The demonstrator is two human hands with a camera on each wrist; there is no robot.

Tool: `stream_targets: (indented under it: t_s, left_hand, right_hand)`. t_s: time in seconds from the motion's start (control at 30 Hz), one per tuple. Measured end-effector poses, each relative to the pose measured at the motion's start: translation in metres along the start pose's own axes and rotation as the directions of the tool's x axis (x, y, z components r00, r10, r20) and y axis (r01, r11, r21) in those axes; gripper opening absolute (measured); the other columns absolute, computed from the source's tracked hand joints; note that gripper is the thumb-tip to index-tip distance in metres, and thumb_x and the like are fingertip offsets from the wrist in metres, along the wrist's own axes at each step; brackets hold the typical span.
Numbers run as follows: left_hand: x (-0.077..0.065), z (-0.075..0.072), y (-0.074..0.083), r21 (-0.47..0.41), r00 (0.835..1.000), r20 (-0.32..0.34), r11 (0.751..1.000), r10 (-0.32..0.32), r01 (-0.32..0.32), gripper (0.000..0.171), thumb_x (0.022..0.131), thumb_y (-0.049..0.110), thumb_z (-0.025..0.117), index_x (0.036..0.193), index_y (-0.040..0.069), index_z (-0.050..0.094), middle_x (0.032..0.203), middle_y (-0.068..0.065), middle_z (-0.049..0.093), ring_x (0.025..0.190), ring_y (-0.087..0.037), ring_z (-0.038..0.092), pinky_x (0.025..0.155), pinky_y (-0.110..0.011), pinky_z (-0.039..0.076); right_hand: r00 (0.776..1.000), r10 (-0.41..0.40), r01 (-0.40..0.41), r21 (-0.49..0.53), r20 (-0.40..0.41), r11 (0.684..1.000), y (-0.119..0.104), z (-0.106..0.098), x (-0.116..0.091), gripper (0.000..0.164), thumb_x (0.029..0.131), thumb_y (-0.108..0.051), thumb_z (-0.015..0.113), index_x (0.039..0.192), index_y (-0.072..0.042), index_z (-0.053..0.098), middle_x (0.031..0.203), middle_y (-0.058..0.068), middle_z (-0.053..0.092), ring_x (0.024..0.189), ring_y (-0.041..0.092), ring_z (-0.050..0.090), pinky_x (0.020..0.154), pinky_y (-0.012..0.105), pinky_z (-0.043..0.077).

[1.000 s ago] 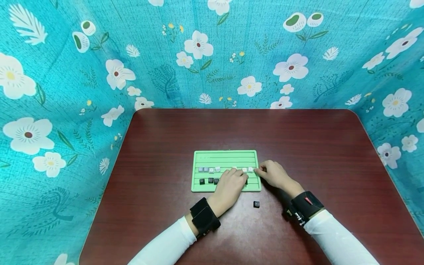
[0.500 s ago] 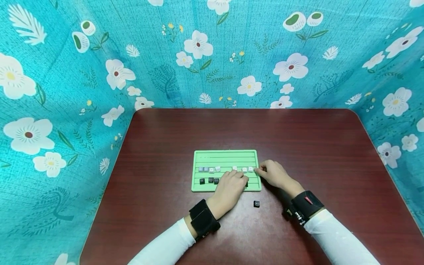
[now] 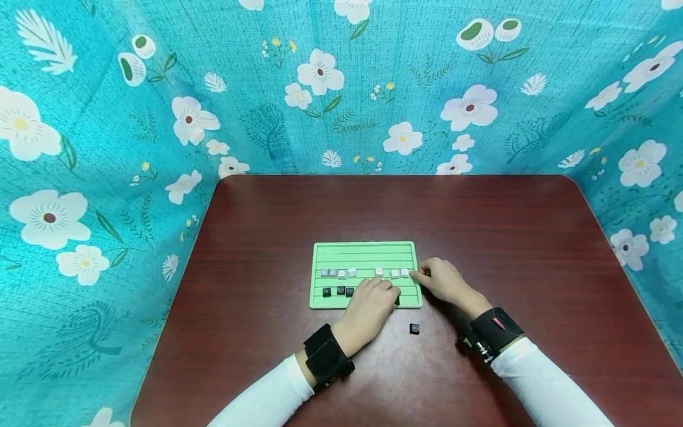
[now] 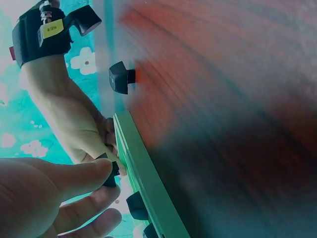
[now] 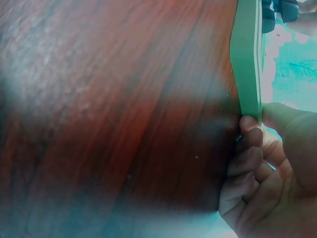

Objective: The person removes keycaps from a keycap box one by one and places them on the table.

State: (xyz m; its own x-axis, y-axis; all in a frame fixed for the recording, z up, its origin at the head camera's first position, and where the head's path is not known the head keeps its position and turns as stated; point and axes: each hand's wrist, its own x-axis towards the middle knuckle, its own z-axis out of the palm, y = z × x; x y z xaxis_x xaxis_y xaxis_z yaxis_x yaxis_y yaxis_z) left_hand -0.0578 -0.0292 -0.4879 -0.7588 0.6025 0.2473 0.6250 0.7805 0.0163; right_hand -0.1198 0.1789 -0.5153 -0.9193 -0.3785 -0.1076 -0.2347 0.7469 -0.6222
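Near four o'clock on the green board (image 3: 368,249), the left hand (image 3: 369,305) pinched a black keycap (image 4: 112,179) between thumb and fingers, clamped on its sides, probably so that its underside was left free; whether it touched the board I could not tell. At three o'clock, the right hand (image 3: 441,280) gripped the board's edge, thumb above and curled fingers at the rim, presumably to steady it against pressure from the other hand.

On the board, seven pale keycaps (image 3: 342,274) ran across the middle, a gap parting four towards nine o'clock from three towards three. Below them, three more black keycaps (image 3: 340,290) stood around eight o'clock; the left hand may have hidden others. The rows looked sorted by colour. Off the board, around half past four, a loose black keycap (image 3: 414,328) rested on the table (image 3: 480,219), perhaps set within easy reach.
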Motion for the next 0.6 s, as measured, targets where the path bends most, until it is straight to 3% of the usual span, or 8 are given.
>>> stream_targets:
  t_s: [0.6]
  left_hand:
    - [-0.008,0.0,0.013,-0.008,0.999,-0.015,0.999,0.039,-0.039,0.014,0.076,0.033,0.071,0.085,0.024,0.067,0.083,0.01,0.063,0.075,-0.01,0.056,0.065,-0.025,0.042]
  right_hand:
    - [1.0,0.02,-0.02,-0.015,-0.014,1.0,0.001,0.002,0.001,0.039,0.091,-0.031,0.057,0.057,-0.015,0.047,0.05,-0.004,0.035,0.042,0.013,0.031,0.044,0.026,0.027]
